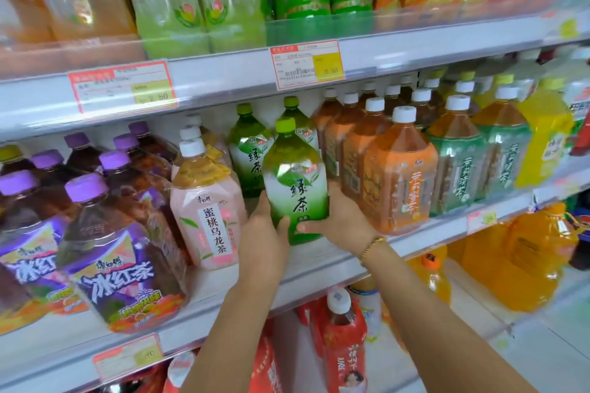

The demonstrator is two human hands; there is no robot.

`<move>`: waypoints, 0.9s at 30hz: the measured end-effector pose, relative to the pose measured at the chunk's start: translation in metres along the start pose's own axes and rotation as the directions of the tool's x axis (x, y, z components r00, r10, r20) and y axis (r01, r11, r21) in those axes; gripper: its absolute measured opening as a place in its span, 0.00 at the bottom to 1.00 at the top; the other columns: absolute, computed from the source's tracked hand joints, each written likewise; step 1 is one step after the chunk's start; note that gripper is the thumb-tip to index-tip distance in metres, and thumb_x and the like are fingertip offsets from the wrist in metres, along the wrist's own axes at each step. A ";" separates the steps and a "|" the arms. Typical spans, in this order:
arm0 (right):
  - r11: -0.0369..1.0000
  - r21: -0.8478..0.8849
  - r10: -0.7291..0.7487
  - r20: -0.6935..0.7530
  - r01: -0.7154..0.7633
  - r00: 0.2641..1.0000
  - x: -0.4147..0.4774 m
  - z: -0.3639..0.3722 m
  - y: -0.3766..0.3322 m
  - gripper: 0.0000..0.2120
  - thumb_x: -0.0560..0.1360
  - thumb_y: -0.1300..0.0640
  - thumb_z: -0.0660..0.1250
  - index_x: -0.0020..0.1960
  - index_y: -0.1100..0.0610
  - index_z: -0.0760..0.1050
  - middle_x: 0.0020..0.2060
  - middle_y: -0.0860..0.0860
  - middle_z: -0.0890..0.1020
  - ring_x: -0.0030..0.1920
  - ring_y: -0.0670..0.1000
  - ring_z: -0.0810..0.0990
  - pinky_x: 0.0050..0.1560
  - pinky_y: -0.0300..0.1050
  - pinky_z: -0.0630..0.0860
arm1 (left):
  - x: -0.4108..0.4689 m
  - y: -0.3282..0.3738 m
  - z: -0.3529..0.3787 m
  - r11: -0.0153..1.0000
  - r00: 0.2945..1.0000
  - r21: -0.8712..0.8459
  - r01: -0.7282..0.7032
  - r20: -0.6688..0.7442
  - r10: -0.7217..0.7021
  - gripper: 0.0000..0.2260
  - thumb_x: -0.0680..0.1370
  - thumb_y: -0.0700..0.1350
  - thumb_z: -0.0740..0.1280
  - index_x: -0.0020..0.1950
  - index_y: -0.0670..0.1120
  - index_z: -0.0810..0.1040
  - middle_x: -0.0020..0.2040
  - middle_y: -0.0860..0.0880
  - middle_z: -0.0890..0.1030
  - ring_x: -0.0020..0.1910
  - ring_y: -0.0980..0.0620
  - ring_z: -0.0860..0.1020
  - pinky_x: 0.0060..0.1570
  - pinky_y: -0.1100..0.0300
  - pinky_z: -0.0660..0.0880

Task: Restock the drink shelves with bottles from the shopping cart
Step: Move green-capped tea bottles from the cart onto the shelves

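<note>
Green plastic fills the gap between the two hands: the green tea bottle [295,182] stands close to upright at the front of the middle shelf [319,268], gripped low on its body from both sides. The left hand [263,230] wraps its left flank and the right hand [343,220] its right flank. Both thumbs lie across the front of the label with their tips near each other, while the other fingers curl round behind, out of sight. Whether the base rests on the shelf or hangs just above it cannot be told. Just outside the left fingers stands a pink peach oolong bottle [207,207], with purple-capped bottles [121,249] beyond it. Against the back of the right fingers stands an orange-labelled bottle [399,182], the front one of a tight row. Behind the fingers, two more green bottles [250,150] fill the back of the slot. A gold bracelet [372,247] circles the right wrist. Above the fingers a red-edged price tag [308,64] hangs on the upper shelf's rail, and below them a red bottle [343,335] stands on the lower shelf.
</note>
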State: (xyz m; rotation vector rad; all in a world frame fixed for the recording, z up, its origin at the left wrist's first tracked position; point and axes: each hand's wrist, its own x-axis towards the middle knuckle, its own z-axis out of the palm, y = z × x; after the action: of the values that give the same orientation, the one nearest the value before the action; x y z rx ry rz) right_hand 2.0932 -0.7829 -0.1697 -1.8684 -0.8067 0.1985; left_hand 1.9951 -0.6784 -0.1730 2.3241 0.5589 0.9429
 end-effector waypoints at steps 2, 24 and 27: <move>1.000 -0.010 0.005 -0.053 -0.005 0.999 0.020 0.011 0.004 0.36 0.62 0.59 0.79 0.65 0.58 0.65 0.56 0.49 0.77 0.58 0.48 0.75 0.54 0.41 0.72 | -0.002 -0.014 -0.003 0.999 0.995 0.046 0.006 0.099 -0.010 0.25 0.75 0.34 0.63 0.71 0.45 0.67 0.50 0.41 0.82 0.50 0.41 0.79 0.44 0.60 0.70; 0.900 -0.432 0.046 -0.037 -0.058 0.998 0.043 -0.004 -0.037 0.17 0.73 0.49 0.69 0.51 0.64 0.78 0.49 0.60 0.81 0.53 0.57 0.78 0.53 0.46 0.74 | -0.023 -0.010 -0.023 0.989 0.980 0.024 -0.146 0.137 0.141 0.06 0.75 0.46 0.68 0.43 0.45 0.81 0.39 0.49 0.84 0.39 0.54 0.80 0.46 0.61 0.73; 0.815 -0.580 -0.163 -0.229 0.000 0.960 -0.022 -0.042 -0.058 0.22 0.74 0.49 0.66 0.26 0.56 0.64 0.25 0.51 0.68 0.31 0.53 0.70 0.32 0.41 0.64 | -0.041 0.024 -0.027 0.947 0.957 -0.148 -0.285 0.011 0.290 0.17 0.74 0.57 0.63 0.31 0.47 0.71 0.26 0.51 0.75 0.30 0.53 0.74 0.35 0.60 0.69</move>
State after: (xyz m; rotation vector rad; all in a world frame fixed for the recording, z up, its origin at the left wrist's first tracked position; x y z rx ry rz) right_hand 2.0713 -0.8147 -0.1056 -2.3531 -0.8088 -0.3999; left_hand 1.9521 -0.7107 -0.1622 2.3213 0.1311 1.0365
